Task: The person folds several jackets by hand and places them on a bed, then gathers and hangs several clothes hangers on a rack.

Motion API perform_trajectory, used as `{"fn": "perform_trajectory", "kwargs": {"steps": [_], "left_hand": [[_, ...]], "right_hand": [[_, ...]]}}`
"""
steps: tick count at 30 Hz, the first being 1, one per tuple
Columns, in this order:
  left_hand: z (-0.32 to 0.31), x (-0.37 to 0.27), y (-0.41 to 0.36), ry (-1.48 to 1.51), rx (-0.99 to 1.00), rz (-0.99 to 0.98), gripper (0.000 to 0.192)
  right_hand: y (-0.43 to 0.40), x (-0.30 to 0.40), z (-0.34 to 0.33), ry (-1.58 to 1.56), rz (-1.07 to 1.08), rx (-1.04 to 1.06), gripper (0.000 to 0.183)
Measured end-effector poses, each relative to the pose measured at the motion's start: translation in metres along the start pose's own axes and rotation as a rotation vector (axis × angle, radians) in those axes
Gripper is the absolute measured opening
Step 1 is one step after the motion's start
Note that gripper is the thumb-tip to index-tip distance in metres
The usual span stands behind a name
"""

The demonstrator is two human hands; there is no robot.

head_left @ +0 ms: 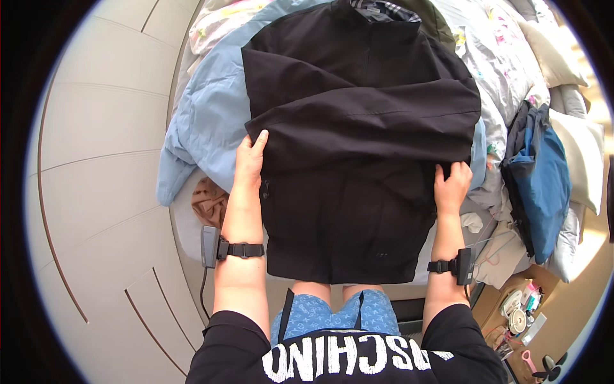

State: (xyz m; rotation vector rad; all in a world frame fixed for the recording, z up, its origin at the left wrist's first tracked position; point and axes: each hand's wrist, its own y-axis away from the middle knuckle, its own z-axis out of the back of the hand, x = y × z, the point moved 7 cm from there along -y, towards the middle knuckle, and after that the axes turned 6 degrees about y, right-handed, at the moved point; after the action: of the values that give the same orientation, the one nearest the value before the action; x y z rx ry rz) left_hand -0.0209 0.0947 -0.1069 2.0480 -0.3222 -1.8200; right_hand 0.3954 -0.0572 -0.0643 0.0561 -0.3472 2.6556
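Observation:
A black jacket (pixel 345 201) lies spread on the bed in front of me, its collar at the far end and both sleeves folded across its body. With my left hand (pixel 252 156) I pinch a sleeve cuff at the jacket's left edge, thumb on top. My right hand (pixel 453 185) grips the dark fabric at the right edge, below the fold of the sleeve; part of its fingers is hidden by the cloth. Beneath the black jacket, a light blue jacket (pixel 206 105) shows at both sides. Plaid lining is visible inside the collar.
A brown cloth (pixel 208 199) lies left of my forearm. To the right are a blue and dark grey garment (pixel 542 177), white pillows (pixel 578 153) and wire hangers. White panels (pixel 105 134) stand at the left; a small fan (pixel 518 319) is at the lower right.

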Motion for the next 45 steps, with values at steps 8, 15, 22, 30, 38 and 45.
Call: {"fn": "perform_trajectory", "kwargs": {"steps": [8,15,22,30,38,45], "left_hand": [[0.040,-0.012,-0.015,-0.426,-0.084,-0.196,0.022],[0.164,0.085,0.065,-0.055,-0.182,0.119,0.016],[0.194,0.215,0.195,-0.332,-0.104,0.345,0.053],[0.150,0.224,0.238,-0.064,0.042,0.706,0.041],[0.141,0.116,0.314,0.161,0.161,0.685,0.048],[0.121,-0.009,0.351,0.500,0.240,0.515,0.042]], "right_hand": [[-0.016,-0.040,-0.007,-0.150,-0.174,-0.073,0.019],[0.101,-0.120,-0.026,-0.649,-0.386,0.011,0.018],[0.326,-0.126,-0.077,-0.907,-0.985,0.921,0.082],[0.331,-0.123,-0.083,-0.854,-0.909,1.142,0.065],[0.307,-0.077,0.064,-1.239,-0.909,1.157,0.049],[0.248,-0.067,0.183,-1.794,-0.892,0.879,0.051]]}}
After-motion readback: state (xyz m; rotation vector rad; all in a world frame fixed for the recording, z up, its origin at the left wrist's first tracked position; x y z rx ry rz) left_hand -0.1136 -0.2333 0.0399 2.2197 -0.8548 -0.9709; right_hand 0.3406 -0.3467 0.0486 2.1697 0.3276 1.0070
